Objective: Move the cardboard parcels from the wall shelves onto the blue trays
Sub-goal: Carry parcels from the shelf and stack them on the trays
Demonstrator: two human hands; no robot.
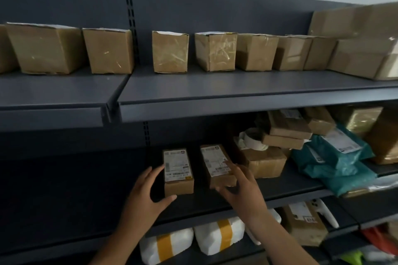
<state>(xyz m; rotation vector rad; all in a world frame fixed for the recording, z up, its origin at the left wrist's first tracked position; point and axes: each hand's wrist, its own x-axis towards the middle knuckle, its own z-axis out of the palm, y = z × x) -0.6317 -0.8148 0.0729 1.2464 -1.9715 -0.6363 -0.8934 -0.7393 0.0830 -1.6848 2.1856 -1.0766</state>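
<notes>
Two small cardboard parcels with white labels lie side by side on the middle wall shelf (290, 187). My left hand (148, 196) is spread around the left parcel (178, 172), fingers by its left side and thumb at its front lower corner. Dark space shows between the palm and the box. My right hand (239, 185) reaches over the right parcel (215, 165), with straight fingers lying on its label and thumb at its front face. This hand is blurred. No blue tray shows in this view.
The top shelf (215, 90) carries a row of several upright brown boxes (215, 51). Right of my hands lie stacked flat parcels (284, 133), a tape roll (252, 137) and teal mailer bags (336, 161). White padded packages (219, 234) sit on the shelf below.
</notes>
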